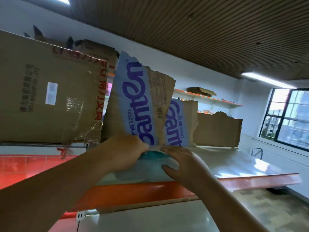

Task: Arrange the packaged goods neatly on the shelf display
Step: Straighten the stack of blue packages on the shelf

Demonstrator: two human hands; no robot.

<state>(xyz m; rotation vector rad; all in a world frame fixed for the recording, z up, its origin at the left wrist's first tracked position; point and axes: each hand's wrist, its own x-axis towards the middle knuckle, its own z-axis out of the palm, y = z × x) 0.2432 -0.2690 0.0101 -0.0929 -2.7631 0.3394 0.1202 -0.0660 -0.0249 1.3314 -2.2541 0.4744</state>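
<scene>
The left hand (128, 151) grips the teal package (150, 156) on the shelf (234, 163). The right hand (181, 160) rests flat on it, fingers extended.

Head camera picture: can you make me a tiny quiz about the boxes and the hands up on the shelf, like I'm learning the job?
1. True or false: the large brown cardboard box stands left of the torn blue-printed cardboard sheet.
2. What colour is the front edge of the shiny top shelf? A green, B orange, C black.
3. Which hand touches the teal plastic packet: the left hand, the right hand, or both?
Key: 1 true; 2 B; 3 both.
</scene>
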